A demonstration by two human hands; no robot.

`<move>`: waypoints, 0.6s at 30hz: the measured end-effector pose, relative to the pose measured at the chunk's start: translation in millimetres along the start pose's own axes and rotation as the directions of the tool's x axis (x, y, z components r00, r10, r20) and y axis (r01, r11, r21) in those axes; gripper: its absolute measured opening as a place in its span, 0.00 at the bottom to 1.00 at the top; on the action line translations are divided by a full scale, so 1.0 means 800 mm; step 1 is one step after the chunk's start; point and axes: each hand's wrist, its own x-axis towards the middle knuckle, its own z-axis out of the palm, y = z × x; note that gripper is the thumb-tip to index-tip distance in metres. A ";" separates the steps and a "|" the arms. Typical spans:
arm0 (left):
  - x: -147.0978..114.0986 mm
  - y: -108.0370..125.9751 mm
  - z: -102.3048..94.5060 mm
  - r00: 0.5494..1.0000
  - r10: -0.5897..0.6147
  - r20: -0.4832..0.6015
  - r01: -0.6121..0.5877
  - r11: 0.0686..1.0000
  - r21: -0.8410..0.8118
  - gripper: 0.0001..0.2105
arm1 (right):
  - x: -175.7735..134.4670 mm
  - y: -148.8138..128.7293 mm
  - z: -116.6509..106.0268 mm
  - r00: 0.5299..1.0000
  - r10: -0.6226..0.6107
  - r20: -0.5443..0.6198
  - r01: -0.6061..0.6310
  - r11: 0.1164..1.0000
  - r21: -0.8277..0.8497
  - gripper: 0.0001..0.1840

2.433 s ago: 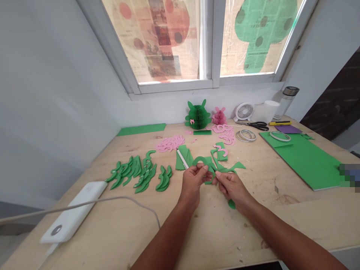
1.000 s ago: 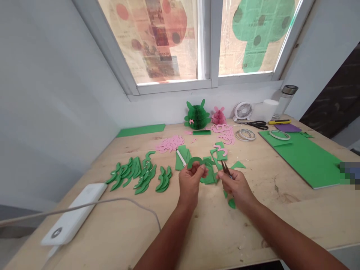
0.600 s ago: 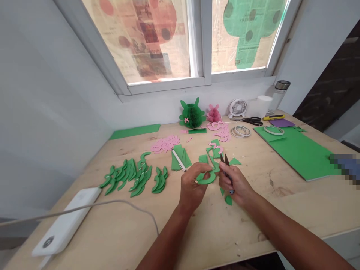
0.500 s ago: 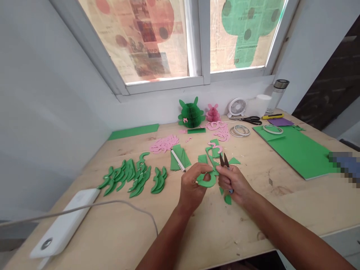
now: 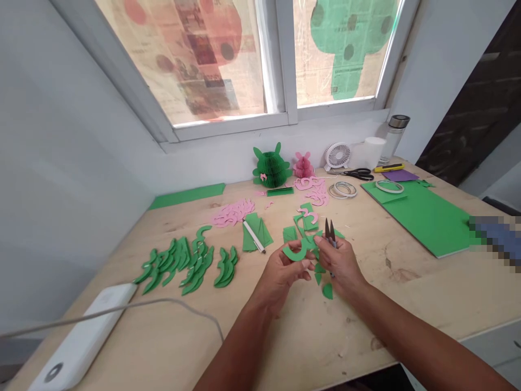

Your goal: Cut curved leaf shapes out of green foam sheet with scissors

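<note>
Between the fingers of my left hand (image 5: 280, 271) is a curved green paper cutout (image 5: 295, 253), shaped like a U with its ends upward. My right hand (image 5: 340, 263) grips a pair of scissors (image 5: 330, 232), its dark blades pointing up and away from me and slightly apart. The right fingertips reach to the right end of the cutout. Small green paper scraps (image 5: 327, 291) lie on the table below and between my hands. Just beyond them are green paper pieces (image 5: 290, 234) and pink cutouts (image 5: 310, 215).
Piles of green cutouts (image 5: 197, 266) and pink cutouts (image 5: 234, 212) lie left, near a white pen (image 5: 254, 237). Paper honeycomb figures (image 5: 272, 169), a fan (image 5: 337, 156), tape rolls (image 5: 342, 190) and black scissors (image 5: 360, 174) stand behind. Green card (image 5: 431, 222) lies right; a cable (image 5: 163, 302) crosses left.
My left hand has turned, and the green cutout in it sits higher with its curve more exposed. The scissors in my right hand now point more upright. The view has shifted slightly.
</note>
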 end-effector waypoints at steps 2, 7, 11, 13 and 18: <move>-0.002 0.000 0.002 1.000 0.011 -0.024 -0.012 1.000 -0.005 0.17 | 0.000 0.002 0.000 1.000 -0.010 -0.006 0.010 1.000 -0.017 0.19; -0.001 0.000 0.001 0.995 0.053 -0.081 -0.053 0.999 0.008 0.17 | -0.003 0.003 0.003 1.000 -0.018 -0.026 0.017 0.999 -0.048 0.19; 0.000 -0.002 0.001 1.000 0.021 -0.023 -0.021 1.000 0.015 0.21 | -0.004 0.000 0.005 0.999 -0.011 -0.038 0.009 0.999 -0.037 0.19; 0.002 -0.004 0.001 0.999 0.013 -0.030 -0.013 1.000 0.010 0.20 | -0.005 0.001 0.006 0.999 0.000 -0.034 -0.001 0.999 -0.041 0.19; 0.005 -0.003 -0.001 0.984 0.061 -0.167 -0.059 0.998 0.016 0.14 | -0.006 0.003 0.006 1.000 -0.001 0.001 0.001 0.995 -0.098 0.20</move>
